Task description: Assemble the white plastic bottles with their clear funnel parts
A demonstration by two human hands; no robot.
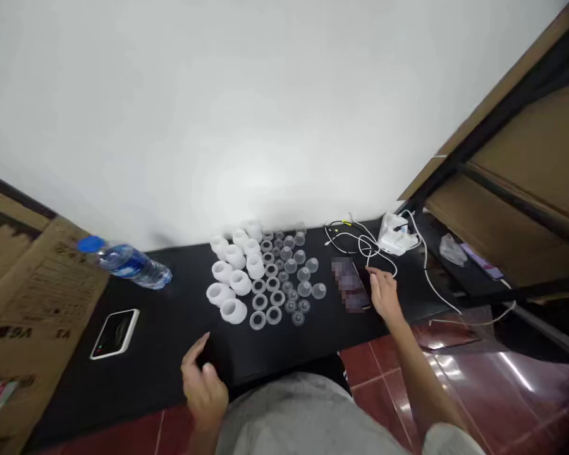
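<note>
Left hand (203, 392): fingers open, holding nothing, at the bench (161, 341) edge.
Right hand (384, 294): fingers open, empty, beside a blurred phone (349, 284).
Between hands: clear plastic cups (279, 278).

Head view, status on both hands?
Left hand empty, at table edge. Right hand empty, beside blurred phone and white cable. Clear plastic cups in rows between hands.

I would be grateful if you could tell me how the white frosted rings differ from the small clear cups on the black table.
The white frosted plastic rings are larger than the small clear plastic cups. The white rings look cloudy, while the clear cups are see-through. The white rings form a looser cluster, and the clear cups a denser one beside it. Both are round and hollow, and both rest on the black table.
</note>
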